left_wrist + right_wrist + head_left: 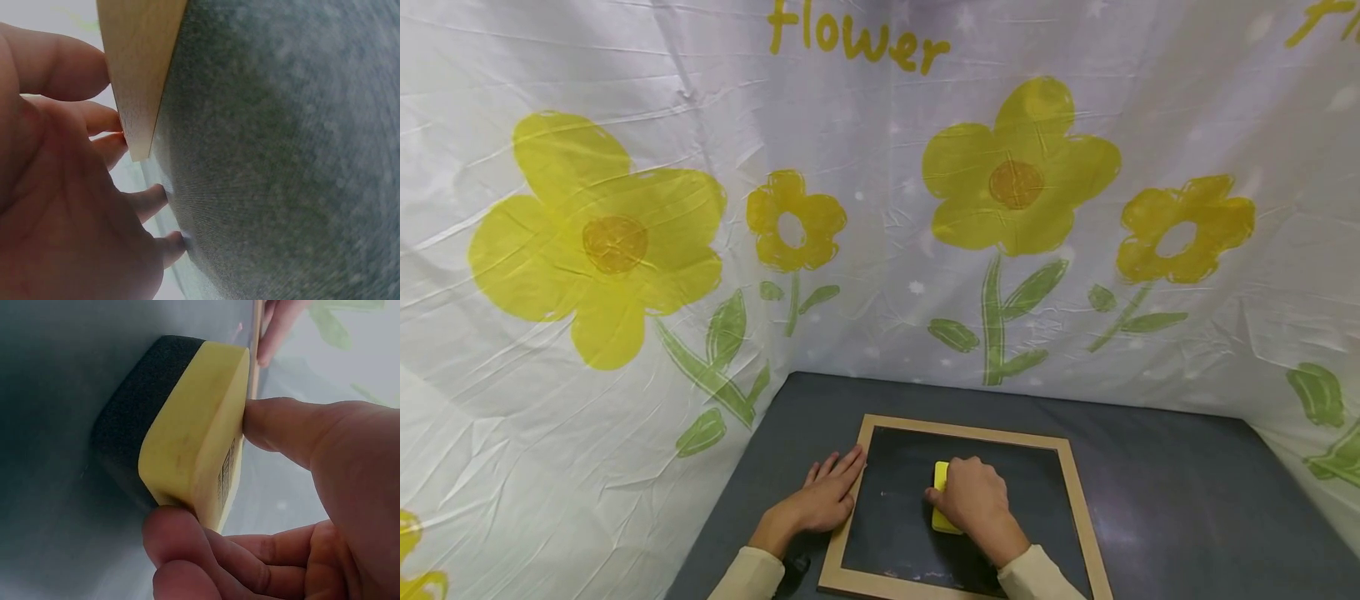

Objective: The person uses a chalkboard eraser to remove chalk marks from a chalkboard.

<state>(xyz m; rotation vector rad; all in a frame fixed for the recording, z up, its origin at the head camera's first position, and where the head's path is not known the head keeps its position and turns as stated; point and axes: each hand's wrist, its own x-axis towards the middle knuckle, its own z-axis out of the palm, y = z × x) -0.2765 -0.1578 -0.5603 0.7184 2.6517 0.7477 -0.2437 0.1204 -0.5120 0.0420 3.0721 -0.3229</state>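
Note:
A blackboard [1015, 454] with a light wooden frame [1077, 500] lies flat on the dark table. My right hand [973, 498] grips a yellow board eraser [942, 523] over the middle of the board. In the right wrist view the eraser's dark felt side [134, 406] faces the board, while thumb and fingers hold its yellow back. My left hand [822, 502] lies with extended fingers along the frame's left side. In the left wrist view its thumb touches the frame's edge [140, 75], and two fingertips [175, 245] meet the dark table surface. Faint pale marks show on the board.
The dark tabletop [1180, 500] extends right of the board and behind it. White cloth [880, 333] printed with yellow flowers hangs at the back and both sides. A small black object [795, 568] sits beside the left wrist.

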